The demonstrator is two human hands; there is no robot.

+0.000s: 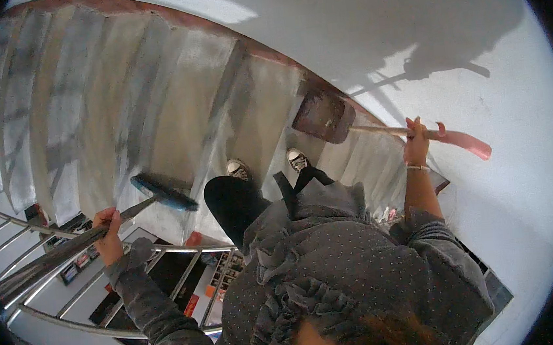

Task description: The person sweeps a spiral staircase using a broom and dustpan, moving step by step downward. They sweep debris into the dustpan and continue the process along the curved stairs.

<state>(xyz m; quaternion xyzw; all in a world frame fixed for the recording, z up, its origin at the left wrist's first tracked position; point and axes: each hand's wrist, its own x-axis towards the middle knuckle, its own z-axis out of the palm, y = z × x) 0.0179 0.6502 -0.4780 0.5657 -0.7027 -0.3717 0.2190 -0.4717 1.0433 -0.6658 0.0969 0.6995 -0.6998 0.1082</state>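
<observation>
My left hand (108,236) is closed around the long handle of a broom (134,209). The blue and dark bristle head (164,192) rests on a grey stair tread, left of my feet. In my right hand (417,140) is the wooden handle of a long-handled dustpan (325,115), with a pink grip (466,143) at its upper end. The dustpan's brown pan is over the steps, close to the wall side. What lies inside the pan is too blurred to tell. My two sneakers (297,160) stand on different steps between the broom and the dustpan.
Curved concrete stairs (167,103) run across the view. A white wall (489,119) with a reddish-brown skirting (266,52) borders them on one side. A metal railing (98,331) borders the other, with shelves of goods (226,275) visible below through its bars.
</observation>
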